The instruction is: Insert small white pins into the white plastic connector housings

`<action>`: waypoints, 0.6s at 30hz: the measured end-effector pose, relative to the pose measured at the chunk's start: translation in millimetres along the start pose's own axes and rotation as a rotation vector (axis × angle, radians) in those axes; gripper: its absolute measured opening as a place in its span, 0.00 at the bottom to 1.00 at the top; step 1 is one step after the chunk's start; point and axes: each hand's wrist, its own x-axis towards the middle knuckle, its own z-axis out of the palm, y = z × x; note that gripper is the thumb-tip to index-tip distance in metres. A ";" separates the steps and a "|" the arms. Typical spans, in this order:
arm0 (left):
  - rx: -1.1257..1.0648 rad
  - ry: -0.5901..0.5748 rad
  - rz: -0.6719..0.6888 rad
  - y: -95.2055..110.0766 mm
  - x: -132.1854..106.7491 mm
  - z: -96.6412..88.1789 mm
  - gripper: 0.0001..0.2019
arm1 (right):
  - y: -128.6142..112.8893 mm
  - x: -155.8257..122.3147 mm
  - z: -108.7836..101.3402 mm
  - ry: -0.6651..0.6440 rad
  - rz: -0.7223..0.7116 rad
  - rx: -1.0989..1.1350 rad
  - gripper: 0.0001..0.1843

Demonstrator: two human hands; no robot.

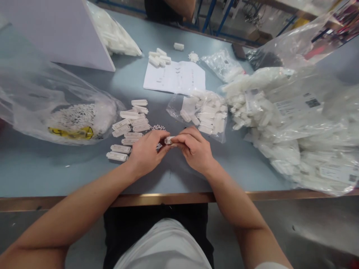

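Note:
Both my hands meet over the grey-blue table (42,168) near its front edge. My left hand (147,149) and my right hand (193,147) pinch the same small white plastic block (169,140) between their fingertips. Just left of my left hand lie several long white plastic strips (129,129), printed with small marks. A few tiny white pieces (158,127) are scattered behind my hands. An open clear bag of white blocks (204,112) sits just behind my right hand.
A large clear bag with small white parts and a yellow label (73,119) lies at the left. Big bags of white parts (303,127) fill the right side. A printed sheet (175,76) and loose blocks (159,58) lie farther back. Another person (168,9) sits opposite.

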 end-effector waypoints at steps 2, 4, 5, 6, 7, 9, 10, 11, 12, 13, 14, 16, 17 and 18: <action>0.005 -0.033 -0.018 1.7 0.2 -1.6 0.13 | 0.3 0.6 0.7 0.022 -0.028 -0.001 0.07; 0.012 -0.070 -0.044 3.6 0.6 -3.1 0.13 | 0.9 0.9 1.3 0.035 -0.053 0.009 0.06; 0.012 -0.082 -0.056 4.4 0.8 -3.6 0.13 | 1.2 0.8 1.6 0.038 -0.061 0.013 0.06; 0.010 -0.091 -0.064 5.0 0.9 -3.9 0.14 | 1.5 0.6 1.9 0.042 -0.069 0.016 0.06; 0.006 -0.093 -0.071 5.4 1.0 -4.1 0.14 | 1.7 0.3 2.2 0.044 -0.072 0.017 0.07; -0.005 -0.093 -0.075 5.6 0.9 -4.1 0.14 | 2.1 -0.6 2.6 0.039 -0.074 0.006 0.07; -0.010 -0.096 -0.073 5.5 0.6 -3.9 0.14 | 2.1 -1.0 2.7 0.033 -0.071 -0.003 0.07; -0.013 -0.097 -0.070 5.3 0.3 -3.8 0.14 | 2.1 -1.3 2.8 0.026 -0.070 -0.010 0.08; -0.015 -0.097 -0.065 4.9 -0.1 -3.5 0.13 | 2.1 -1.5 2.8 0.021 -0.070 -0.012 0.08; -0.017 -0.092 -0.059 4.5 -0.5 -3.2 0.13 | 2.0 -1.6 2.8 0.021 -0.074 -0.010 0.08; -0.020 -0.081 -0.054 4.0 -0.9 -2.7 0.13 | 1.9 -1.6 2.7 0.024 -0.080 -0.006 0.09; -0.029 -0.054 -0.043 2.7 -1.8 -1.4 0.13 | 1.6 -1.4 2.3 0.027 -0.091 0.008 0.11; -0.036 -0.046 -0.033 1.9 -2.2 -0.6 0.13 | 1.4 -1.2 2.0 0.023 -0.089 0.016 0.12; -0.045 -0.042 -0.022 0.9 -2.6 0.3 0.13 | 1.2 -1.1 1.6 0.017 -0.083 0.025 0.12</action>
